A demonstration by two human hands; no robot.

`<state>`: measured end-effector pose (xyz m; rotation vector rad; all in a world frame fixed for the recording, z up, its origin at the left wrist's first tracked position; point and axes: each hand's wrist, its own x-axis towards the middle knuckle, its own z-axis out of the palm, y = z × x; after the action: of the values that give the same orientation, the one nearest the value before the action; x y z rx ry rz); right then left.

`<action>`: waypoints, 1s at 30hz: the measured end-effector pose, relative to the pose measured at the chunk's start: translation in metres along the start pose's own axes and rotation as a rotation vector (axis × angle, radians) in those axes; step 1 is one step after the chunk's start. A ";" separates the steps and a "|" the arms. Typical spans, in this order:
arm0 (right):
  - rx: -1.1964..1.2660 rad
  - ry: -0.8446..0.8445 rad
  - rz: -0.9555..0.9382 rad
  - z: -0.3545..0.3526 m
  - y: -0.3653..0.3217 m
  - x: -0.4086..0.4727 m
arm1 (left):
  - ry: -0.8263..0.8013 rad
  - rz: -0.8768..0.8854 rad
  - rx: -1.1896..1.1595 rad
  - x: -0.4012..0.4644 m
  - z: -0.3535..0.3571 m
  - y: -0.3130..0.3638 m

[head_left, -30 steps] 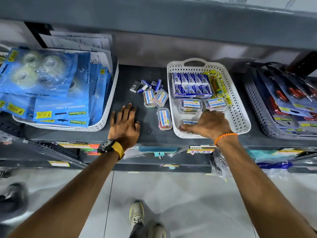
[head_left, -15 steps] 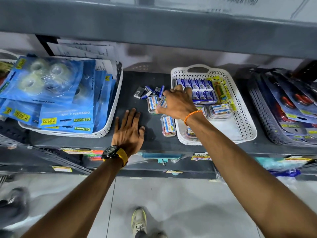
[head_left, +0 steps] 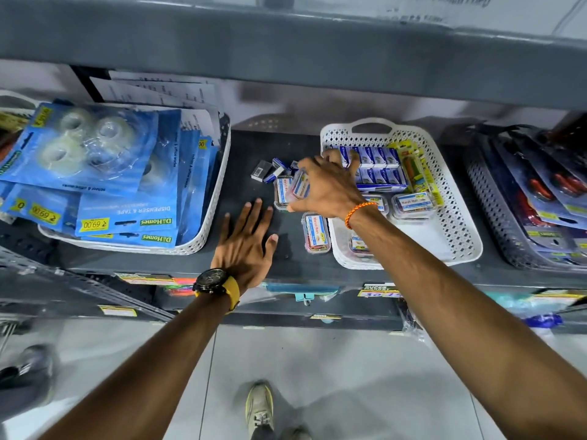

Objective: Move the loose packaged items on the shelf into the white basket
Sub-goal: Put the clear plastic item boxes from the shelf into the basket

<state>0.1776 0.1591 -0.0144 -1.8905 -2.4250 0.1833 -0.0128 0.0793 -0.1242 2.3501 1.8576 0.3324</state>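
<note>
The white basket (head_left: pixel 457 217) sits on the dark shelf (head_left: pixel 247 185), holding blue boxes, a yellow pack and several small clear boxes. Left of it lie loose items: small blue and grey boxes (head_left: pixel 268 170), a clear labelled box (head_left: pixel 282 192) and another clear box (head_left: pixel 316 232) by the basket's left wall. My right hand (head_left: pixel 330 185) is closed around a tilted clear box (head_left: pixel 300 185), lifted slightly off the shelf. My left hand (head_left: pixel 246 242) lies flat on the shelf, fingers spread, holding nothing.
A white basket (head_left: pixel 203 230) of blue tape packs stands at the left. A dark basket (head_left: pixel 508 230) with carded items is at the right. The upper shelf's edge (head_left: pixel 286 52) overhangs closely. Price tags line the shelf front.
My right hand left the white basket, crossed left to the loose pile and closed on a clear box, now tilted up. My left hand stayed flat on the shelf.
</note>
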 end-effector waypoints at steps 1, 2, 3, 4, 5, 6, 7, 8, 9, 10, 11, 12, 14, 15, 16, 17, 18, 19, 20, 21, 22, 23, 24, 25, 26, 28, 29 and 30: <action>0.080 0.043 0.005 -0.003 0.000 -0.004 | -0.001 0.011 -0.002 0.000 0.000 0.000; 0.173 0.087 0.018 -0.007 0.001 -0.010 | -0.004 0.020 -0.008 -0.001 -0.001 0.000; 0.267 0.135 0.033 -0.011 0.003 -0.017 | -0.004 0.026 -0.014 -0.001 0.000 0.000; 0.346 0.178 0.045 -0.016 0.006 -0.024 | -0.002 0.030 -0.017 -0.001 0.000 0.000; 0.407 0.206 0.061 -0.022 0.012 -0.032 | -0.001 0.031 -0.014 -0.001 0.000 0.000; 0.446 0.215 0.088 -0.027 0.018 -0.040 | 0.000 0.031 -0.010 0.000 0.000 0.000; 0.464 0.214 0.129 -0.032 0.026 -0.049 | 0.000 0.033 -0.007 -0.001 0.000 0.000; 0.468 0.209 0.178 -0.037 0.034 -0.058 | 0.000 0.035 -0.003 -0.001 0.001 0.000; 0.464 0.201 0.224 -0.041 0.043 -0.067 | 0.000 0.035 -0.001 -0.001 0.001 -0.001; 0.452 0.188 0.269 -0.043 0.052 -0.077 | -0.001 0.033 -0.003 -0.001 0.001 -0.001; 0.428 0.174 0.311 -0.044 0.062 -0.087 | -0.002 0.032 -0.004 -0.001 0.001 -0.001; 0.391 0.156 0.350 -0.044 0.072 -0.096 | -0.003 0.029 -0.003 -0.001 0.001 -0.001; 0.279 0.110 0.429 -0.039 0.090 -0.112 | -0.001 0.026 -0.001 -0.002 0.001 -0.002; 0.228 0.086 0.470 -0.035 0.099 -0.118 | 0.000 0.025 0.000 -0.002 0.001 -0.002; 0.192 0.062 0.513 -0.031 0.107 -0.124 | -0.004 0.026 0.002 -0.002 0.000 -0.002; 0.167 0.035 0.558 -0.027 0.115 -0.128 | -0.010 0.027 0.004 -0.002 0.000 -0.002; 0.148 -0.005 0.599 -0.023 0.122 -0.130 | -0.015 0.028 0.007 -0.002 0.000 -0.002; 0.133 -0.051 0.634 -0.021 0.126 -0.131 | -0.014 0.030 0.008 -0.002 0.000 -0.002; 0.121 -0.100 0.659 -0.018 0.130 -0.132 | -0.011 0.031 0.005 -0.002 0.000 -0.002; 0.108 -0.148 0.674 -0.014 0.133 -0.131 | -0.008 0.031 -0.002 -0.002 0.001 -0.003; 0.092 -0.187 0.684 -0.010 0.136 -0.130 | -0.007 0.030 -0.011 -0.002 0.001 -0.003; 0.072 -0.218 0.695 -0.008 0.137 -0.128 | -0.006 0.029 -0.017 -0.002 0.001 -0.002; 0.052 -0.239 0.697 -0.005 0.139 -0.126 | -0.006 0.028 -0.016 -0.002 0.001 -0.002; 0.032 -0.254 0.692 -0.005 0.139 -0.125 | -0.006 0.029 -0.011 -0.002 0.001 -0.002; 0.011 -0.265 0.681 -0.005 0.138 -0.124 | -0.006 0.030 -0.008 -0.002 0.001 -0.002; -0.017 -0.274 0.653 -0.007 0.138 -0.122 | -0.003 0.034 -0.011 -0.002 0.000 -0.002; -0.022 -0.282 0.649 -0.008 0.138 -0.121 | -0.005 0.035 -0.013 -0.002 0.000 -0.003; -0.020 -0.287 0.654 -0.007 0.139 -0.121 | -0.009 0.036 -0.012 -0.002 0.001 -0.003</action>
<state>0.3415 0.0756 -0.0225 -2.7627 -1.8418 0.4869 -0.0159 0.0782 -0.1256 2.3751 1.8062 0.3350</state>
